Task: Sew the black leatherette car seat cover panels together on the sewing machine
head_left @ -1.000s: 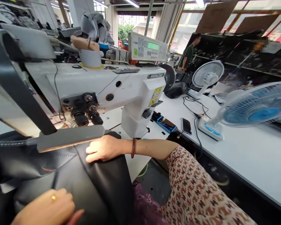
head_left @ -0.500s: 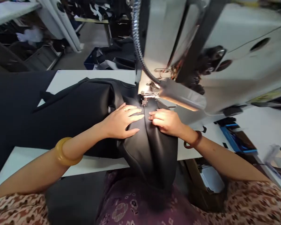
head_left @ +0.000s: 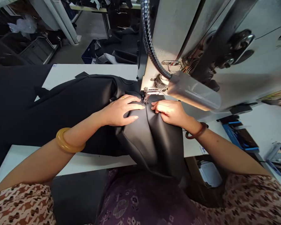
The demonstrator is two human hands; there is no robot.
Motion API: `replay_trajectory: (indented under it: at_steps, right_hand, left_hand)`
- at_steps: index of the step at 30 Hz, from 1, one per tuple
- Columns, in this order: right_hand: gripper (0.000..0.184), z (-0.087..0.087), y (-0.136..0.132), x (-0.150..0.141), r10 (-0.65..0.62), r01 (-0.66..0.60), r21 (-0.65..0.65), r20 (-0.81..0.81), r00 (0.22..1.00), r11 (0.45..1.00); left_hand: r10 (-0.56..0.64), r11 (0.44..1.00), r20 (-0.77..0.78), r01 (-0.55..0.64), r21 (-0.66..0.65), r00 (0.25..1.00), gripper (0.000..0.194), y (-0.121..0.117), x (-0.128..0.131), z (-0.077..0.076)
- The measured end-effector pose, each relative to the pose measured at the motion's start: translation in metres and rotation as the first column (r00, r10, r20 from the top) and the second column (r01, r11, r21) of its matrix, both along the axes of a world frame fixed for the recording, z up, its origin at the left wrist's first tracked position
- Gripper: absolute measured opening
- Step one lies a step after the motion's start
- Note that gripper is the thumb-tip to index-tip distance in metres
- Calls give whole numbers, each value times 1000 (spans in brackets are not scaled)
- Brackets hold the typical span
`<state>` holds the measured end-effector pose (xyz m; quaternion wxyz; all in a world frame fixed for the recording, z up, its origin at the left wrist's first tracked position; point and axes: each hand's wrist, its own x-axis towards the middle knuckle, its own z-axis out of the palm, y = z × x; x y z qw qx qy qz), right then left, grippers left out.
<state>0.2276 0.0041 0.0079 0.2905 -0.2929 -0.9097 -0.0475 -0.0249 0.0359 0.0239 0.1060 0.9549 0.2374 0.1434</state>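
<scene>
Two hands rest on one black leather (head_left: 165, 140), lying across the counter (head_left: 93, 164) at one foot (head_left: 146, 97). The left hand (head_left: 115, 111) is flat, fingers spread; the right hand (head_left: 172, 112) is curled, its grasp unclear. Of two blue boxes, the far bin (head_left: 87, 56) holds black pieces, the right tray (head_left: 251, 149) dark items.

A lamp (head_left: 194, 91) brightly lights the fingers (head_left: 162, 108); the surroundings stay dim.

Material (head_left: 140, 131) lies on the table (head_left: 91, 70), apparently beneath the presser foot (head_left: 146, 97).
</scene>
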Motion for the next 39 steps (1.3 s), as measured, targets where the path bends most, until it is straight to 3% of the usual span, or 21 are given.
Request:
replay_trajectory:
  at_steps: [11,16,19,23,26,30,34,39]
  right_hand:
    - [28,-1,10,3,-76,80,-201,25,997,976]
    - [24,-5,19,4,-66,60,-178,-32,997,982]
    - [26,-2,13,6,0,-21,-220,-94,996,975]
    - [34,7,-9,6,137,-166,-309,-111,984,937]
    - [35,10,-24,5,148,-161,-283,-67,987,946]
    - [33,4,-30,4,120,-120,-174,-11,993,977]
    - [28,-2,-29,3,86,-81,-107,45,995,991]
    - [27,2,-25,1,78,-72,-91,59,995,993]
  left_hand:
    - [28,996,13,-26,-87,1000,37,11,0,-2]
    - [74,989,4,-73,-131,997,36,18,4,-3]
    - [66,986,-30,-70,-151,997,37,9,-2,8]
    - [-108,979,-249,59,-195,963,52,-27,-15,37]
    - [-127,992,-382,114,-57,915,63,-52,-12,46]
    - [-94,977,-453,171,130,886,61,-58,9,31]
    - [-60,959,-463,179,217,884,53,-53,12,16]
    - [-40,955,-489,177,236,872,52,-49,1,19]
